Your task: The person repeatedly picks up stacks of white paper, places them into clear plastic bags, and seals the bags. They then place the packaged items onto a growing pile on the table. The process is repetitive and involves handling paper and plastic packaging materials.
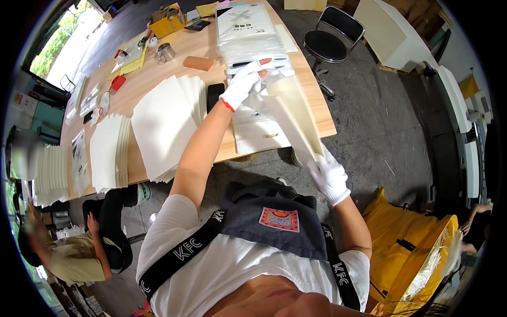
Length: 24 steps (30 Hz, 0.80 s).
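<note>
A cream-white sheet (296, 113), bent into a trough, slants from the table's edge down toward my body. My right hand (328, 174), in a white knit glove, grips its lower end. The upper end sits at a see-through plastic bag (256, 98), and I cannot tell how far inside it is. My left hand (243, 87), gloved with bare fingertips showing, pinches the bag near its mouth. Beneath that hand lies a pile of printed see-through bags (245, 47). A black phone (215, 95) rests just left of my left wrist.
Fanned stacks of white sheets (166, 124) cover the wooden table (314, 90) on the left. Farther back are a reddish block (198, 63), a metal cup (165, 52) and a calculator (197, 25). A black chair (327, 45) and a yellow sack (396, 243) stand right. Another person (79, 253) sits left.
</note>
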### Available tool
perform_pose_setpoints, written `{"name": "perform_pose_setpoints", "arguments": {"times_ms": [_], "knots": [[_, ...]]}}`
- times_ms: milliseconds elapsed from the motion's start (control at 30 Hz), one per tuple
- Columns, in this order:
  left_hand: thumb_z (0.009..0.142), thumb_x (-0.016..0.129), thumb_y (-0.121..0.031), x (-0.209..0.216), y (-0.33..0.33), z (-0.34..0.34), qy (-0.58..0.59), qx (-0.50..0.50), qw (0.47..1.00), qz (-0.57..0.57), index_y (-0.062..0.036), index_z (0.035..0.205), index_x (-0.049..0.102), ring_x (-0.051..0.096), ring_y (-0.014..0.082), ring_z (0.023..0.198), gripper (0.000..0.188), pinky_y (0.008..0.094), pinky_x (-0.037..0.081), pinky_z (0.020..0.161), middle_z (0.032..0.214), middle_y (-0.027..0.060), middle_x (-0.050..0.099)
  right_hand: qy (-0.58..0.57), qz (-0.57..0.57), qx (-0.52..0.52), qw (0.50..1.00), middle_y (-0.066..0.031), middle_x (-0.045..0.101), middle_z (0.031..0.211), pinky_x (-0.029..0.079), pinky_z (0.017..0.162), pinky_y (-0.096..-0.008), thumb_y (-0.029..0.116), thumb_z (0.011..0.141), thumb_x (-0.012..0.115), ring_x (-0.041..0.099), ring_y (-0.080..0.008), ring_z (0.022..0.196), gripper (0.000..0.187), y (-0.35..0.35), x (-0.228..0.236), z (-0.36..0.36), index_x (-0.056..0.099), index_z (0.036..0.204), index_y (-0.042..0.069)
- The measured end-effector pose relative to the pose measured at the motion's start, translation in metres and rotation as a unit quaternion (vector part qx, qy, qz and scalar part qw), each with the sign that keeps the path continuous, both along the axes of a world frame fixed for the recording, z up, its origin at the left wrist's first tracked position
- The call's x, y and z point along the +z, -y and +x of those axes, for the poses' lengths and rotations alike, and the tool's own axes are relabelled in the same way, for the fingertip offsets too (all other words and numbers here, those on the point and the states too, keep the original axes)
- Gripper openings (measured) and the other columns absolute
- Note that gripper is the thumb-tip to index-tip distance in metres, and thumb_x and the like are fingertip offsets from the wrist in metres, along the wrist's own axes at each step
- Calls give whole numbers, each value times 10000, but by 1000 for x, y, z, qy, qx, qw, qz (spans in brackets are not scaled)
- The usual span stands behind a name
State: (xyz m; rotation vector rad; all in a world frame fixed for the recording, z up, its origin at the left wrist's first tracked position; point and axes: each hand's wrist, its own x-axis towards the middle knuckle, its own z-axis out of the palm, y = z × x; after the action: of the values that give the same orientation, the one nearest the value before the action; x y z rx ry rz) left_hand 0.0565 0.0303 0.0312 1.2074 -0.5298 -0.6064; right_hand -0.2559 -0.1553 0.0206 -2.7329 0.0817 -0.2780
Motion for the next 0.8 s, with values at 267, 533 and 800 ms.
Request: {"name": "perform_pose_setpoints", "arguments": {"times_ms": [267,533,800], "knots": [[833,519,69,8,-21,-156,232,-7,948,216,-171,1185,686,651,63,706,457,230,553,639,1100,63,708,-150,103,64,981,-156,707,910,521,727,-410,297,917,583,676,-301,826,290,33,-31,59,638,1014,29],[861,586,-61,10,9,-166,394,39,908,140,-149,1077,685,668,244,741,254,337,516,622,913,87,698,-139,300,6,944,-185,628,1220,479,953,-406,266,900,635,619,-314,1104,461,5,-98,124,573,1278,11],[880,534,-70,-46,9,-145,246,68,933,254,-134,1067,659,697,272,867,234,343,542,734,948,132,697,40,-184,85,978,-190,560,1290,422,995,-508,334,847,657,526,-380,1203,566,-57,-77,87,541,1291,3]]}}
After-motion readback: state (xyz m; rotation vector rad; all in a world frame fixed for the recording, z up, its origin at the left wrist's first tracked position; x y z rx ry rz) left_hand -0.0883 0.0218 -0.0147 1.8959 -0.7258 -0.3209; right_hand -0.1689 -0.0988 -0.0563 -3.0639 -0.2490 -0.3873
